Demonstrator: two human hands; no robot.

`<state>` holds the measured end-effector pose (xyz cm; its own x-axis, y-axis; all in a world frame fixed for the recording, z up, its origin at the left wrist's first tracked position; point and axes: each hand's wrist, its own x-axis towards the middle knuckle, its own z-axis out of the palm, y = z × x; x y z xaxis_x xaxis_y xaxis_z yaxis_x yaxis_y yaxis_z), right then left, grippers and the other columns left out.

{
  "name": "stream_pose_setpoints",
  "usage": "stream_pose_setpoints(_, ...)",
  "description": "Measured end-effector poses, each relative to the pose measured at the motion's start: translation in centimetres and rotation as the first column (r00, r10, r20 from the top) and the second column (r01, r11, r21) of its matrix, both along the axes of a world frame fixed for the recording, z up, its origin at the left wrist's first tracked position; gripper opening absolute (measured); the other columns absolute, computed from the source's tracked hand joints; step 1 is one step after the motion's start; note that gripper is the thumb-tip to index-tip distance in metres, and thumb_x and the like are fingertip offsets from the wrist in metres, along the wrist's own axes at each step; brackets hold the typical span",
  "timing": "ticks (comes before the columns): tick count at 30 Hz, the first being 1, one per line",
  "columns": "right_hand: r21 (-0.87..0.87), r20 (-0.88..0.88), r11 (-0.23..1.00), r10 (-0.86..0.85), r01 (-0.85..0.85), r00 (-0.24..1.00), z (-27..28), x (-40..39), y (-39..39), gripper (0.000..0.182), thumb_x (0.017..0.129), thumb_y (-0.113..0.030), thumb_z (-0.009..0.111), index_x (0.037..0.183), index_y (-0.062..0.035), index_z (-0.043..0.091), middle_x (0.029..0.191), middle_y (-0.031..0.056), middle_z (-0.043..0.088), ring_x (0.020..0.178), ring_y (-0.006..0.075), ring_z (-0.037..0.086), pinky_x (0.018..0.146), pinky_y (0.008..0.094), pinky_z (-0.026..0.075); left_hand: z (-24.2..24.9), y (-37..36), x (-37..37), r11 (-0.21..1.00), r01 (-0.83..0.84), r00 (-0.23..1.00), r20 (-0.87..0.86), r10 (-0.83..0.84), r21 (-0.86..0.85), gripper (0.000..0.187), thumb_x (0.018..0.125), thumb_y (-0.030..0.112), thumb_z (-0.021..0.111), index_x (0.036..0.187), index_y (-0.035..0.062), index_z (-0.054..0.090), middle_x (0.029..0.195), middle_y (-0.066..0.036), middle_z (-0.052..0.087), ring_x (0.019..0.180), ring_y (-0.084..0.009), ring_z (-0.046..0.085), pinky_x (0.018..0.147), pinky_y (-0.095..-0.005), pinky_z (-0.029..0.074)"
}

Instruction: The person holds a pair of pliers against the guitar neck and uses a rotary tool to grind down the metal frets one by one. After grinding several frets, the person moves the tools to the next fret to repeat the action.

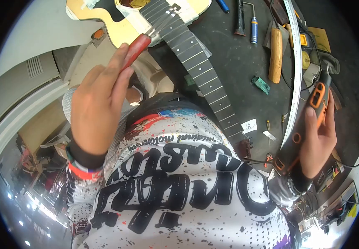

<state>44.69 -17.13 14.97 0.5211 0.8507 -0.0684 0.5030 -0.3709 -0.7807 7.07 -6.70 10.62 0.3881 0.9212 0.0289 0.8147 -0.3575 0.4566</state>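
Note:
My left hand (98, 91) grips the red handle (137, 50) of a thin metal tool, whose blurred shaft reaches over the upper part of a guitar's dark fretboard (202, 68). The light-coloured guitar body (105, 14), with strips of tape on it, lies at the top. Its neck runs diagonally down toward my shirt. At the right, my right hand (318, 137) is wrapped round an orange and black rotary tool (317, 99), which points up and away from the guitar.
On the dark table (229, 54) lie a wooden handle (275, 56), a blue tube (254, 31), a green crumpled piece (261, 84) and a small numbered paper (249, 125). A long white strip (297, 58) curves down beside the rotary tool. Cables and several tools are at the upper right.

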Motion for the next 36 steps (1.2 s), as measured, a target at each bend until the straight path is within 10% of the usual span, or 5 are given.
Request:
stream_pose_setpoints(8,-0.205,-0.382,0.978,-0.126,0.05,0.916,-1.3,1.3,-4.6,0.064,0.107,-0.014,0.068,0.164,0.0011,0.043,0.105,0.0057,0.069,0.083,0.0126,0.066,0.073,0.0264,0.055,-0.2,-2.1,-1.9,0.998,-0.059,0.993,-0.107,0.058,-0.004,0.042,0.103,0.008,0.075,0.145,0.0047,0.071,0.092,-0.016,0.071,0.079,-0.0264,0.067,0.077,-0.035,0.055)
stream_pose_setpoints(19,-0.207,-0.33,0.976,-0.132,0.064,0.935,-1.3,1.2,-3.8,0.065,0.107,-0.014,0.071,0.163,0.0024,0.043,0.111,0.0037,0.068,0.096,0.01,0.065,0.082,0.0275,0.055,-1.3,-1.7,-0.8,0.999,0.019,1.0,-0.017,-0.019,0.031,0.053,0.099,0.015,0.079,0.151,0.0153,0.067,0.083,-0.011,0.063,0.068,-0.0293,0.063,0.063,-0.0451,0.053)
stream_pose_setpoints(36,-0.184,-0.641,0.981,-0.079,-0.053,0.763,-2.5,-0.7,-2.9,0.072,0.103,-0.01,0.07,0.166,0.0028,0.038,0.105,0.0079,0.068,0.08,0.012,0.066,0.068,0.0252,0.054,-0.9,-1.3,-0.7,0.946,-0.027,0.986,0.145,0.078,-0.324,0.045,0.101,0.012,0.076,0.145,0.0012,0.07,0.092,-0.018,0.074,0.079,-0.0316,0.069,0.074,-0.0411,0.055)
